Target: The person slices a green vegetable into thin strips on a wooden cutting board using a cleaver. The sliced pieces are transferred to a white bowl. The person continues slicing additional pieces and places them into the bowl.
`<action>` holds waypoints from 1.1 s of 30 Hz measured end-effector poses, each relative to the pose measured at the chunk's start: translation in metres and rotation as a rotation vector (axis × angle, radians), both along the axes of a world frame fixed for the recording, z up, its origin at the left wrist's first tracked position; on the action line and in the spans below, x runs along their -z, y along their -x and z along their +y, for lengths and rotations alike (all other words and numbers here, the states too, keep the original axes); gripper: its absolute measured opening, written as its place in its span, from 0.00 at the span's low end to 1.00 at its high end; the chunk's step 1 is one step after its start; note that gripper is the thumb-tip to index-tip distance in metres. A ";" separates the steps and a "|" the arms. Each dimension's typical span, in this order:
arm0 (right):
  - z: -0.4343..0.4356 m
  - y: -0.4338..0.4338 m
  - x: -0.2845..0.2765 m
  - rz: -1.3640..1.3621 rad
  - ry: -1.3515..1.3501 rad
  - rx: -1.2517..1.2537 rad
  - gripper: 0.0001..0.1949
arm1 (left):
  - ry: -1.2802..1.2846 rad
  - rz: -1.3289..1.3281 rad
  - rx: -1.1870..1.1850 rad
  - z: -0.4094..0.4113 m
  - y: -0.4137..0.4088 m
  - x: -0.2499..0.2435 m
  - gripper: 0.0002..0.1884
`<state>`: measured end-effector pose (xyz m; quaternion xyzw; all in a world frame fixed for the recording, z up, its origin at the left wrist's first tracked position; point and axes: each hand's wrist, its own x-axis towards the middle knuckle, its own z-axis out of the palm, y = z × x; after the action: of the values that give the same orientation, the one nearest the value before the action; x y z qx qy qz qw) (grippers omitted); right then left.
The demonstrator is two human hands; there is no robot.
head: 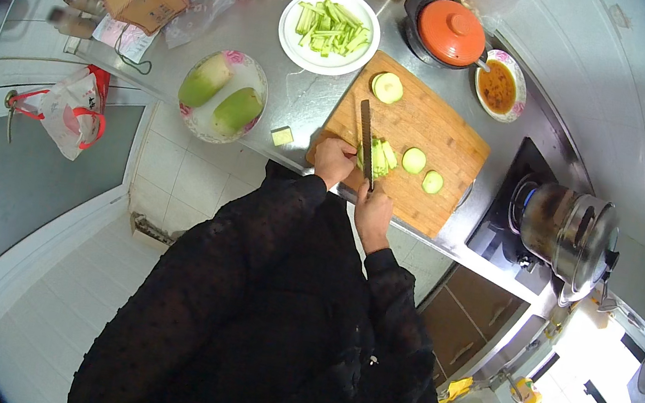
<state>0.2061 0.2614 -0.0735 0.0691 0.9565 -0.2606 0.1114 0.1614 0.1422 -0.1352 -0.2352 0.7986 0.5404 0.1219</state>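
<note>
On a wooden cutting board (450,127), my right hand (375,212) grips the handle of a kitchen knife (367,127). Its long dark blade points away from me, over a pile of pale green radish strips (387,156). My left hand (334,161) has its fingers curled against the pile's left side, close to the blade; its fingertips are partly hidden. Right of the pile lie two round radish slices, a nearer slice (433,182) and a larger slice (413,160). Stacked rounds (387,87) sit near the board's far edge.
Beyond the board stand a white plate (286,42) of cut strips and an orange-lidded pot (451,31). Sauce fills a bowl (521,84). Two green radish pieces rest on a floral plate (237,58). At right, a steel pot (554,225) stands over a blue flame. A sponge (282,136) lies near the counter's edge.
</note>
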 end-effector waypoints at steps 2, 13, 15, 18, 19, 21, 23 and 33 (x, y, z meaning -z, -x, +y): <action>-0.004 -0.001 -0.004 0.014 -0.004 -0.008 0.14 | -0.016 -0.030 -0.009 0.000 -0.001 0.005 0.09; -0.004 0.001 0.005 0.038 -0.015 0.005 0.14 | -0.066 -0.099 -0.026 0.001 -0.002 0.022 0.08; -0.003 0.001 0.006 0.035 -0.020 0.006 0.14 | -0.070 -0.096 -0.019 0.000 -0.001 0.018 0.08; -0.003 0.001 0.006 0.005 -0.006 -0.003 0.14 | -0.059 -0.086 -0.015 0.001 0.000 0.010 0.08; -0.003 0.001 0.006 0.011 0.009 -0.006 0.14 | -0.051 -0.081 -0.015 0.000 0.000 0.009 0.08; -0.004 0.001 0.006 0.009 0.023 -0.009 0.14 | -0.071 -0.074 -0.031 0.000 -0.001 0.010 0.08; -0.006 0.001 0.003 -0.005 0.020 -0.010 0.14 | -0.085 -0.074 -0.041 0.000 -0.002 0.014 0.08; -0.003 0.003 0.024 -0.023 -0.045 -0.031 0.16 | -0.058 -0.142 -0.003 0.000 0.004 0.006 0.08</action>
<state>0.2028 0.2581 -0.0978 0.0598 0.9617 -0.2365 0.1249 0.1576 0.1426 -0.1415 -0.2707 0.7716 0.5453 0.1843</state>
